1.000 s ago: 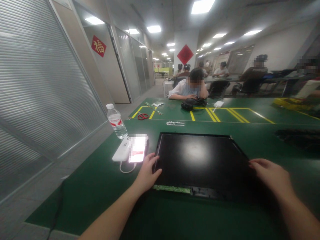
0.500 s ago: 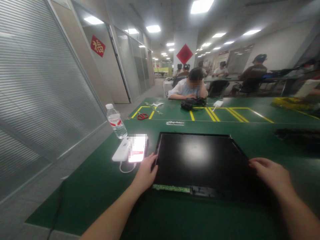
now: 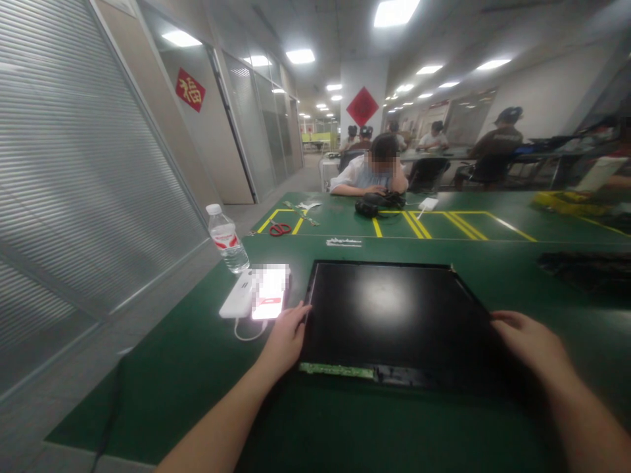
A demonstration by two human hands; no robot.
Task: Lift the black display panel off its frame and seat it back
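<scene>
A black LCD panel (image 3: 384, 322) lies flat on the green table, a blurred ceiling-light reflection on its screen. Along its near edge runs a strip of green circuit board (image 3: 338, 370). My left hand (image 3: 286, 332) grips the panel's left edge, fingertips on the frame. On the opposite side, my right hand (image 3: 530, 338) holds the right edge between thumb and fingers, partly in shadow. The undersides of both grips are hidden.
Left of the panel are a lit phone (image 3: 270, 295), a white power bank (image 3: 236, 299) with a cable, and a water bottle (image 3: 228, 240). Red-handled scissors (image 3: 280, 229) lie farther back. A person (image 3: 367, 174) sits across the table (image 3: 197, 387) near a black object (image 3: 367, 208).
My left thumb has drawn in slightly toward the other fingers. The panel and my right hand stay almost where they were; the whole view has shifted a little.
</scene>
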